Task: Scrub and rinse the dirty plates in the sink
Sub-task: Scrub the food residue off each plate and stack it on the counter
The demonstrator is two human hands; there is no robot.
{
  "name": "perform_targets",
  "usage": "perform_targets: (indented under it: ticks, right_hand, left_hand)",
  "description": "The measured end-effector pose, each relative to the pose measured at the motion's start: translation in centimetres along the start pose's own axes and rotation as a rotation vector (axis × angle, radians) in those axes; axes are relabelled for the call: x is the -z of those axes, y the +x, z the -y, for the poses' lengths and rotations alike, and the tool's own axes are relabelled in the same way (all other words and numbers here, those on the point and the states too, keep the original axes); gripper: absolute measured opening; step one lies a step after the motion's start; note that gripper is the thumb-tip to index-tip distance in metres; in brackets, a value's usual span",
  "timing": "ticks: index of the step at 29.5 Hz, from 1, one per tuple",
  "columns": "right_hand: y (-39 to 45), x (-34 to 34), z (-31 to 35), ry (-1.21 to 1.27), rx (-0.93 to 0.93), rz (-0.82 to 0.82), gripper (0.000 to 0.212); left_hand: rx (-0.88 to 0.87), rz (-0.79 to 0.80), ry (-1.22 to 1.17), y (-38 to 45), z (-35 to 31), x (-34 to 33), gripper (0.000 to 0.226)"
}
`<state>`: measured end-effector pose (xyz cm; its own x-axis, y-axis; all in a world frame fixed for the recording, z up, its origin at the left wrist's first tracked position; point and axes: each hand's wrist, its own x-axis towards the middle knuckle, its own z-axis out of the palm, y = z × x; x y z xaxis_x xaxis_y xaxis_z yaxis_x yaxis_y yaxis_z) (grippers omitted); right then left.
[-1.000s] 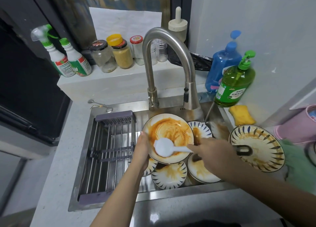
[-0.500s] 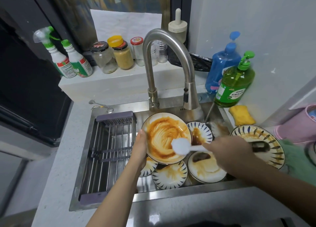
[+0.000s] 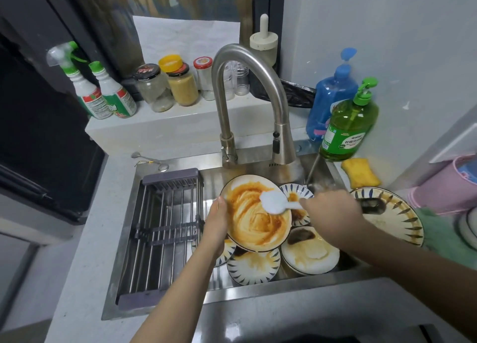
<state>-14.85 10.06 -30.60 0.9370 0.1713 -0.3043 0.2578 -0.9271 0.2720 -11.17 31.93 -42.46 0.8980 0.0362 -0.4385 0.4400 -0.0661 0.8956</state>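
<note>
Round white plate smeared with orange sauce (image 3: pixel 254 226) held tilted over the steel sink (image 3: pixel 165 309), gripped at its left rim by the left hand (image 3: pixel 216 226), thumb on the front edge. White scrub brush with a long handle (image 3: pixel 275 202) gripped by the right hand (image 3: pixel 333 213), fingers curled round the handle, brush head pressed against the plate's upper right area. Below and beside it in the basin, more dirty plates: blue-striped round plate (image 3: pixel 254 266) at the front, plain white plate with brown residue (image 3: pixel 309 256) to its right, small blue-petalled plate (image 3: pixel 296 195) behind. Large striped plate with brown stains (image 3: pixel 392 216) resting on the sink's right edge. Metal drying rack (image 3: pixel 165 229) set across the basin's left half. Curved brushed-steel faucet (image 3: pixel 247 105) arched above the plates. Green pump bottle of dish soap (image 3: pixel 348 126) and yellow sponge (image 3: pixel 360 172) on the bench at the back right.
</note>
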Motion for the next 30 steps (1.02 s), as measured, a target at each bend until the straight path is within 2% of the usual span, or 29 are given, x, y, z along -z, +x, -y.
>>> perform_targets:
  ticks: [5,8,11,14,22,26,30]
  right_hand:
    - [-2.0,-0.8,1.7,0.140,0.183,-0.054,0.047]
    - [-2.3,-0.6,0.3,0.073,0.109,-0.012,0.043]
    - [-0.7,-0.1,-0.4,0.055,0.019,-0.051,0.045]
    - [-0.4,-0.4,1.6,0.161,0.104,-0.129,0.052]
    - [-0.7,-1.7,1.2,0.150,0.293,-0.113,0.048]
    - [-0.6,-2.1,1.9,0.205,0.263,-0.119,0.045]
    - [0.4,-2.8,2.8,0.276,0.133,-0.134,0.049]
  left_hand:
    - [0.088,0.004,-0.101,-0.7,-0.2,-0.2,0.067]
    - [0.147,-0.002,-0.182,-0.2,0.2,1.1,0.074]
    - [0.181,0.052,-0.187,-0.8,-0.5,1.0,0.058]
    - [0.191,0.152,-0.180,-0.9,-0.4,0.1,0.064]
    - [0.263,0.135,-0.219,-1.0,-0.4,-0.2,0.090]
    - [0.232,0.174,-0.172,-1.3,-0.3,0.0,0.096]
    - [0.236,0.233,-0.196,-1.6,-0.1,0.5,0.070]
